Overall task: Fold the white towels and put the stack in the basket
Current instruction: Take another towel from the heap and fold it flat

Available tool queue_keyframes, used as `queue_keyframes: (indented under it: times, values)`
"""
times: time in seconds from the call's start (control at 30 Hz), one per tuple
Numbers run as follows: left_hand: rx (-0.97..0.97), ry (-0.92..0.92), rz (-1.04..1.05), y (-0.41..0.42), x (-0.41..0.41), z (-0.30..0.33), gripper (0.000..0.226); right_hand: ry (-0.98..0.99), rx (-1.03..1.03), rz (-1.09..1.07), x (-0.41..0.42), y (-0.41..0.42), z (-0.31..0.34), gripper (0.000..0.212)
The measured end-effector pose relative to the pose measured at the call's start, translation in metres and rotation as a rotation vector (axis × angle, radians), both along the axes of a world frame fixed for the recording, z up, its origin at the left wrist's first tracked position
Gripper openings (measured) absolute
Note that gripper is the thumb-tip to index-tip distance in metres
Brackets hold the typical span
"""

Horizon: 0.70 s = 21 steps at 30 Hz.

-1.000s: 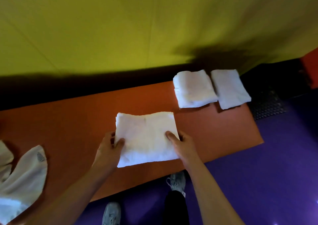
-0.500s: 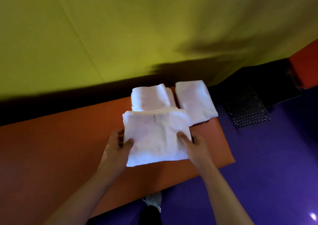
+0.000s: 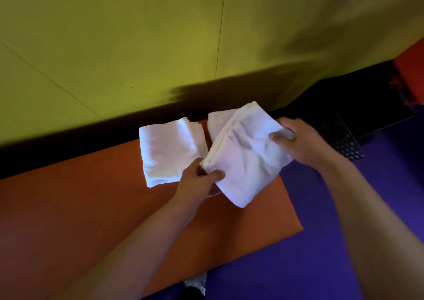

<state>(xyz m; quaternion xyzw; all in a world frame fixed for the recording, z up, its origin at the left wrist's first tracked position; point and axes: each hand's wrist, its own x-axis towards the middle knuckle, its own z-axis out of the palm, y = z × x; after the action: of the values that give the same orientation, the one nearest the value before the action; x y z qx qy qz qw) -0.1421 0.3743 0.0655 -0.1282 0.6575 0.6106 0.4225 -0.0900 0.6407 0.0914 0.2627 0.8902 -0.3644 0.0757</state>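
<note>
Fingers (image 3: pixel 216 175) of both hands are pinched on the folded towel (image 3: pixel 245 159), soft, light and floppy-looking, best gripped at opposite edges.

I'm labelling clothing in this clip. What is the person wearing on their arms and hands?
Nothing shows on either. The left hand and right hand are bare: no gloves, rings, watch or bands visible. Both forearms are uncovered right down to the bottom edge of the picture, so any sleeves end out of view. The dim lighting could hide small marks.
</note>
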Motion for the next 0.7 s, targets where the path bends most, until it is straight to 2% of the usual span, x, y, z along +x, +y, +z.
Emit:
queue_keyframes:
  times: [0.13, 0.33, 0.4, 0.47, 0.6, 0.7]
  values:
    - [-0.068, -0.002, -0.011, 0.023, 0.014, -0.021, 0.022, -0.011, 0.13, 0.062, -0.033, 0.017, 0.001, 0.014]
    - [-0.15, 0.071, -0.107, 0.04, 0.025, -0.048, 0.054, -0.036, 0.384, 0.224, -0.094, 0.014, -0.018, 0.027]
    - [-0.216, 0.087, -0.147, 0.043, 0.02, -0.06, 0.05, 0.016, 0.481, 0.204, -0.103, 0.008, -0.032, 0.035]
    - [-0.281, 0.078, -0.177, 0.043, 0.014, -0.07, 0.041, 0.048, 0.519, 0.122, -0.098, -0.006, -0.047, 0.044]
    - [-0.347, 0.054, -0.227, 0.038, 0.011, -0.076, 0.04, 0.104, 0.615, -0.026, -0.052, -0.047, -0.08, 0.038]
    - [-0.345, 0.097, -0.316, 0.031, 0.014, -0.069, 0.042, 0.054, 0.566, 0.009, -0.016, -0.066, -0.097, 0.042]
